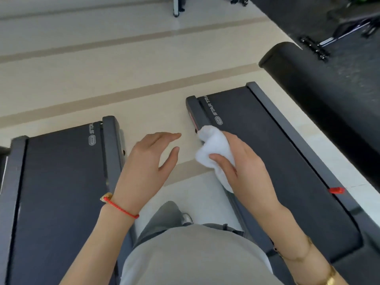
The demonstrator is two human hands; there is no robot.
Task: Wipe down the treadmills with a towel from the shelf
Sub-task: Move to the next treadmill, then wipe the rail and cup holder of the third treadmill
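Note:
My right hand (244,169) grips a bunched white towel (213,149) and holds it against the left side rail (198,114) of the right treadmill (277,153), near the rail's rear end. My left hand (150,159) hovers over the floor gap between the two machines with its fingers spread and relaxed, holding nothing. The left treadmill (61,192) lies to the left with its dark belt in view. Part of the towel is hidden under my right hand.
Beige striped floor (102,68) stretches ahead. A black padded handrail (312,93) slants across the right. A red safety clip (336,190) sits on the right treadmill's far rail. Other gym equipment (320,44) stands at the top right. My legs fill the gap below.

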